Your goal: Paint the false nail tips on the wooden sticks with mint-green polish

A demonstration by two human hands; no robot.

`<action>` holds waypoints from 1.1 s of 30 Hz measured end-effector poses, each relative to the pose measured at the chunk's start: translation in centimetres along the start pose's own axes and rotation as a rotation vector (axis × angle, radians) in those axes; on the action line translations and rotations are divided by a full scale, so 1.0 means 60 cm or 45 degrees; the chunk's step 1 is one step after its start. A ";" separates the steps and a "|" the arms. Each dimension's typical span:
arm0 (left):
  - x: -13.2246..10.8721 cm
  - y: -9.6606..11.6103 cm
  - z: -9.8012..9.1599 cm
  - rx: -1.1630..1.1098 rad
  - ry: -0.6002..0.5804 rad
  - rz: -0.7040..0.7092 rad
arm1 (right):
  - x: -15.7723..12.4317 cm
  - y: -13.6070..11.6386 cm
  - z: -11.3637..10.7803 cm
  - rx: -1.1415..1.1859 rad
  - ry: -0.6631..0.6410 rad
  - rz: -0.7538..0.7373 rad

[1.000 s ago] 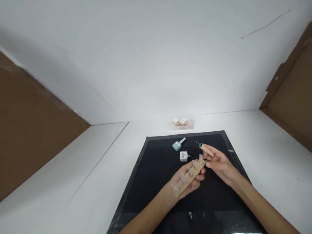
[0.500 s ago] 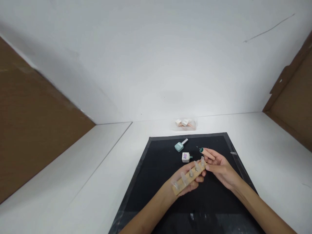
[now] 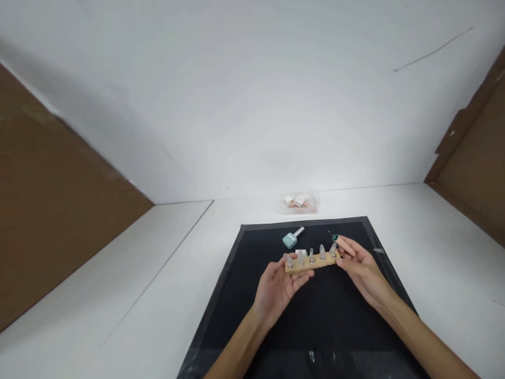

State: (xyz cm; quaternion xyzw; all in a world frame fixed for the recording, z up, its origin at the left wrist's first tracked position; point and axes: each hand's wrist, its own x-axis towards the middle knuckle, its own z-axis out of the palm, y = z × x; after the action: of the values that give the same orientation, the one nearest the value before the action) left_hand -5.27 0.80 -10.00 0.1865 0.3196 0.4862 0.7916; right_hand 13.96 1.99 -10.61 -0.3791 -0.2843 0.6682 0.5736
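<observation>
A tan strip-shaped stand [image 3: 317, 261] bears several clear false nail tips [image 3: 322, 252] standing in a row. My left hand [image 3: 276, 292] grips its left end, with fingers beneath and the thumb at the edge. In my right hand [image 3: 365, 271] is a peach nail polish brush cap [image 3: 345, 246], its dark green end pointing up and left. Fingers of the same hand also touch the right end of the stand. Behind the stand sits a white nail polish bottle [image 3: 301, 252], mostly hidden.
A teal nail polish bottle with a silver cap [image 3: 290, 240] lies on the black mat [image 3: 315, 326]. Behind the mat stands a clear tray [image 3: 298, 209] holding white bottles with peach caps. One loose clear nail tip [image 3: 377, 250] lies by the mat's right edge. Brown panels flank the table.
The stand has turned from a steep slant to nearly level. My left hand has shifted left to its left end, and the right hand with the brush cap has moved slightly right.
</observation>
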 end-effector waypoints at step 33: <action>-0.023 -0.028 -0.015 0.845 -0.391 0.201 | 0.003 -0.044 -0.020 -0.632 -0.129 -0.315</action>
State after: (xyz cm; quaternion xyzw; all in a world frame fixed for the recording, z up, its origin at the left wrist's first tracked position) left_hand -5.24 -1.19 -11.26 0.5279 0.3219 0.3821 0.6868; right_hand 16.41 2.59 -9.17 -0.4365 -0.5116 0.5212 0.5254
